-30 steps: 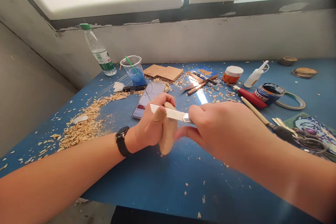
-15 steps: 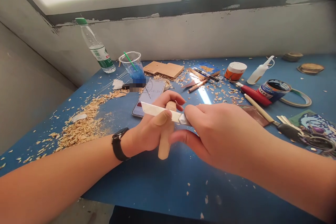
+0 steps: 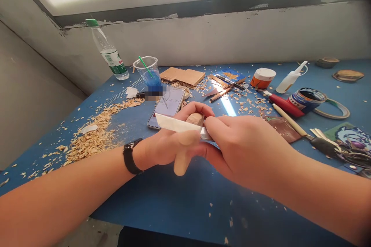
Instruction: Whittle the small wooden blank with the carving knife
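My left hand (image 3: 168, 144) is closed round a pale, rounded stick of wood (image 3: 182, 164), whose near end sticks out below the palm and whose far end shows past the blade. In my right hand (image 3: 246, 142) is a knife (image 3: 176, 124), its handle mostly hidden by the fingers. The broad, slanted blade points left and lies across the wood. My left thumb presses by the back of the blade, close to my right fingers. A phone (image 3: 166, 105) lies just behind my left hand.
Wood shavings (image 3: 89, 139) are heaped at the left of the blue table (image 3: 162, 208). Behind stand a water bottle (image 3: 111, 58), a plastic cup (image 3: 149, 73) and flat wooden boards (image 3: 182, 76). At right are a red-handled tool (image 3: 285, 104), an open can (image 3: 308, 98) and a glue bottle (image 3: 291, 79).
My left thumb has moved right, closer to my right hand. The wood has turned slightly, with more of its far end showing. The blade still lies across it.
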A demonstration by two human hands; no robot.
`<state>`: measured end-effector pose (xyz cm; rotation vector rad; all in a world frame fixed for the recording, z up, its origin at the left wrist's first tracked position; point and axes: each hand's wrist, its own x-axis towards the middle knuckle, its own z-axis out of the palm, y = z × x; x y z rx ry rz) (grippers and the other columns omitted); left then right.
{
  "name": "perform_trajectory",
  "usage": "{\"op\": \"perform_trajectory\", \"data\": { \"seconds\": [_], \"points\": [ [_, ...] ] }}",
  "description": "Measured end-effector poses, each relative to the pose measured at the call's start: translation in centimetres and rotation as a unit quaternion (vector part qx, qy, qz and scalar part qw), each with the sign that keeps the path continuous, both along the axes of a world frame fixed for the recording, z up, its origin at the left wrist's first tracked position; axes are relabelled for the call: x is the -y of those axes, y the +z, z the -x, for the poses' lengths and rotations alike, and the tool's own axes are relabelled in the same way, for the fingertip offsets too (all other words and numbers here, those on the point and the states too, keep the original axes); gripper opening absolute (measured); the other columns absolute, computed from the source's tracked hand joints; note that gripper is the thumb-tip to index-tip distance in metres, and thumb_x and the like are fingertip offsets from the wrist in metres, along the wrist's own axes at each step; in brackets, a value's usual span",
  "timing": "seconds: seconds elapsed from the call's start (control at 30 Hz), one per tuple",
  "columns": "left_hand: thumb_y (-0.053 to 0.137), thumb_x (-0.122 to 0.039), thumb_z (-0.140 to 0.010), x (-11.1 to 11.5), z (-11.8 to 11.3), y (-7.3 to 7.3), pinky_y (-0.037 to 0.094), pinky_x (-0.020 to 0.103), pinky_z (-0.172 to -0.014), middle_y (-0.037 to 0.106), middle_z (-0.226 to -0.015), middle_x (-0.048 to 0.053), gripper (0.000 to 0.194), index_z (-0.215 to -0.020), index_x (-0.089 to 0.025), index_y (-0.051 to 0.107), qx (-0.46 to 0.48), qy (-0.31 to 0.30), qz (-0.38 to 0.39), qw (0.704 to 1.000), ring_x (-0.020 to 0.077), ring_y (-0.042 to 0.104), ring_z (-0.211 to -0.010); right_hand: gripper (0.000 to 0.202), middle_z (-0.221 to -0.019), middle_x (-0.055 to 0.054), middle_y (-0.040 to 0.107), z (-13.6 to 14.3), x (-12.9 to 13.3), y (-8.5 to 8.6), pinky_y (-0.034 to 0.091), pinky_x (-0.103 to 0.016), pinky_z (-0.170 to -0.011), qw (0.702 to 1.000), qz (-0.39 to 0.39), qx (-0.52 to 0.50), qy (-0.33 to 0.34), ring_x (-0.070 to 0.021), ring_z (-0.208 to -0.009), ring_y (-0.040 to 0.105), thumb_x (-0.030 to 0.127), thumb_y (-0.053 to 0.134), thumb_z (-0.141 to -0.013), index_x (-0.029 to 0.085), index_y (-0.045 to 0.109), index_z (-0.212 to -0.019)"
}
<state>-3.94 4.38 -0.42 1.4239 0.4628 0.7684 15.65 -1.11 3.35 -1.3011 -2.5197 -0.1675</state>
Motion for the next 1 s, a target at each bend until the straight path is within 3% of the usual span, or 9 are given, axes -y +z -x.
{"op": "perform_trajectory", "data": {
  "seconds": [0.13,0.3,0.4,0.5,0.67,0.77,0.83,0.9,1.0],
  "points": [
    [0.082,-0.037,-0.081,0.6,0.6,1.8,0.063,0.04,-0.083,0.068,-0.13,0.011,0.069,-0.144,-0.028,0.055,-0.097,0.037,0.034,0.994,0.03,0.07,-0.111,0.021,-0.064,-0.001,0.06,-0.1,-0.3,-0.6,0.019,-0.03,-0.051,1.0,-0.006,-0.012,-0.01,-0.0161,-0.051,0.047,0.031,0.053,-0.1,0.02,0.059,-0.084],
    [0.085,-0.036,-0.079,1.7,1.0,3.6,0.064,0.046,-0.092,0.074,-0.098,0.002,0.079,-0.15,-0.028,0.051,-0.195,0.04,-0.049,0.979,0.0263,0.074,-0.094,0.014,-0.064,-0.001,0.058,-0.2,-0.5,-1.0,0.023,-0.029,-0.049,0.996,-0.07,-0.029,0.038,-0.0154,-0.051,0.046,0.013,0.049,-0.088,0.019,0.059,-0.081],
    [0.084,-0.037,-0.08,1.7,1.0,3.7,0.064,0.043,-0.087,0.075,-0.107,0.005,0.084,-0.154,-0.025,0.047,-0.252,0.061,-0.02,0.966,0.0276,0.075,-0.096,0.011,-0.066,-0.001,0.06,-0.1,-0.4,-0.9,0.024,-0.03,-0.049,0.994,-0.085,-0.019,0.062,-0.0158,-0.051,0.048,0.015,0.052,-0.087,0.019,0.06,-0.081],
    [0.087,-0.036,-0.075,1.5,0.7,3.2,0.063,0.043,-0.084,0.076,-0.114,0.009,0.091,-0.155,-0.023,0.046,-0.231,0.037,-0.026,0.972,0.0304,0.074,-0.101,0.007,-0.067,-0.002,0.062,0.0,-0.4,-0.5,0.026,-0.031,-0.05,0.991,-0.113,0.006,0.071,-0.0165,-0.051,0.05,0.019,0.058,-0.088,0.018,0.063,-0.083],
    [0.083,-0.036,-0.077,1.9,0.3,2.6,0.061,0.048,-0.092,0.074,-0.092,0.004,0.083,-0.151,-0.022,0.047,-0.193,0.024,-0.077,0.978,0.0302,0.071,-0.098,0.014,-0.062,-0.002,0.059,-0.2,-0.4,0.3,0.022,-0.032,-0.048,0.982,-0.154,0.069,0.079,-0.0177,-0.05,0.051,0.012,0.053,-0.087,0.017,0.064,-0.08],
    [0.072,-0.031,-0.084,2.3,0.2,2.5,0.054,0.054,-0.107,0.064,-0.067,-0.003,0.051,-0.133,-0.024,0.059,-0.189,0.007,-0.131,0.973,0.0265,0.067,-0.085,0.021,-0.059,-0.001,0.056,-0.4,-0.2,0.5,0.022,-0.032,-0.048,0.981,-0.159,0.077,0.082,-0.0171,-0.048,0.05,0.007,0.047,-0.084,0.019,0.063,-0.076],
    [0.06,-0.022,-0.088,2.1,0.1,2.5,0.04,0.058,-0.122,0.054,-0.057,-0.004,0.012,-0.098,-0.025,0.066,-0.195,-0.039,-0.22,0.955,0.0235,0.06,-0.077,0.021,-0.059,0.0,0.056,-0.5,-0.1,0.4,0.022,-0.032,-0.047,0.981,-0.166,0.073,0.071,-0.0168,-0.048,0.05,0.006,0.047,-0.081,0.019,0.062,-0.076],
    [0.052,-0.015,-0.088,1.8,0.0,2.6,0.025,0.058,-0.131,0.053,-0.058,-0.002,0.02,-0.072,-0.024,0.058,-0.201,-0.075,-0.324,0.921,0.0219,0.054,-0.076,0.019,-0.059,0.0,0.056,-0.5,0.1,0.2,0.023,-0.031,-0.047,0.981,-0.172,0.072,0.056,-0.0163,-0.048,0.051,0.005,0.049,-0.078,0.02,0.061,-0.076],
    [0.05,-0.011,-0.088,1.9,-0.2,2.6,0.02,0.057,-0.133,0.054,-0.065,0.0,0.026,-0.066,-0.024,0.057,-0.203,-0.067,-0.366,0.906,0.0208,0.048,-0.076,0.017,-0.058,0.0,0.054,-0.3,0.3,-0.2,0.024,-0.03,-0.046,0.984,-0.16,0.075,0.029,-0.0156,-0.048,0.05,0.005,0.051,-0.075,0.021,0.058,-0.074]
  ]
}}
